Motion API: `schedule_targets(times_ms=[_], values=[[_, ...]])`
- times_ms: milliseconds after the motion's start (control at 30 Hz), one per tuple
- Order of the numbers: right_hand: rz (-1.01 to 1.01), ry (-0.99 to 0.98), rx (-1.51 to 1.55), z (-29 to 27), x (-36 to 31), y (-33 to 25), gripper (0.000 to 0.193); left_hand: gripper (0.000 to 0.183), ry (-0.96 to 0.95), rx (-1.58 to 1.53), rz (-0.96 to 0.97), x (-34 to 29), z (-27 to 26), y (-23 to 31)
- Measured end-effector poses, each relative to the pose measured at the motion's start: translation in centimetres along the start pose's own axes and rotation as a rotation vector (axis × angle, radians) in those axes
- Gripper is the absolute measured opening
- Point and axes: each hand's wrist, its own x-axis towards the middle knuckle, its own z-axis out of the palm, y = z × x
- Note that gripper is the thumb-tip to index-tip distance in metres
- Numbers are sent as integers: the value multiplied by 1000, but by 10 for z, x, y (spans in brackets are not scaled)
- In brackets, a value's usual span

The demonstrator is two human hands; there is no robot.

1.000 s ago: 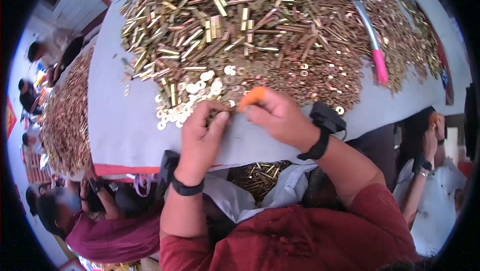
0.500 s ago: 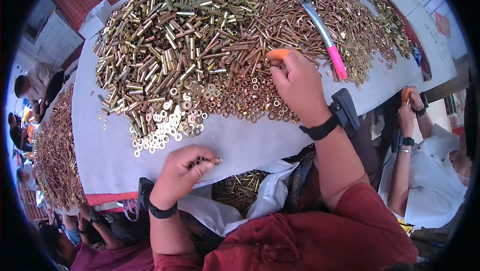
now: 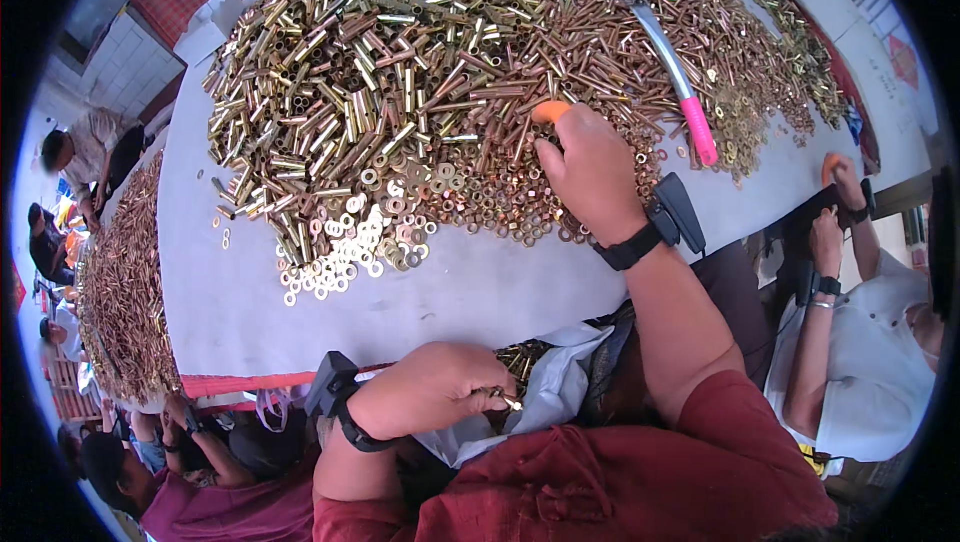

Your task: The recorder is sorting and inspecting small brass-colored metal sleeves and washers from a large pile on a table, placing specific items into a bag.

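My left hand point(image 3: 435, 392) is closed over the mouth of a white sack point(image 3: 560, 382). Small brass-coloured bolts point(image 3: 513, 404) poke out of its fingertips, and most of what it grips is hidden. Inside the sack lie more brass-coloured metal pieces point(image 3: 522, 357). My right hand point(image 3: 595, 172) is curled around an orange object point(image 3: 549, 112), of which only a rounded end shows. It hovers at or rests on the pile's near edge, beside copper-coloured nuts point(image 3: 490, 202). Shiny flat washers point(image 3: 350, 252) lie left of it, below a heap of metal tubes point(image 3: 370, 92).
A curved tool with a pink handle point(image 3: 698, 132) lies on the thin copper-coloured rods point(image 3: 590, 42). A co-worker in a white shirt point(image 3: 865, 362) stands at the right, with an orange object point(image 3: 830, 168) in hand. More people and another heap point(image 3: 125, 292) are at the left.
My left hand has moved down and right from over the table's front edge to over the sack, still holding small metal pieces. My right hand stays by the nuts with the orange object.
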Motion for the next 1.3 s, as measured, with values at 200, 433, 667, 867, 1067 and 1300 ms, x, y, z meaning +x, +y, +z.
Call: schedule_targets(times_ms=[200,433,667,867,1067,1300], values=[[-101,-28,91,4,-6,-24,21,16,-30,4,-22,0,-2,-1],[-129,-7,231,11,-2,-37,22,14,-40,34,-8,3,9,-8],[341,-147,1130,12,2,-34,18,15,-98,-16,-27,1,5,-8],[387,-146,1159,7,4,-34,19,18,87,-422,-71,-4,-10,-5],[293,-267,1146,15,-24,-78,21,33,1068,13,-180,4,-17,-15],[401,-638,1237,25,-52,-94,22,30,903,297,-287,1,-26,-31]])
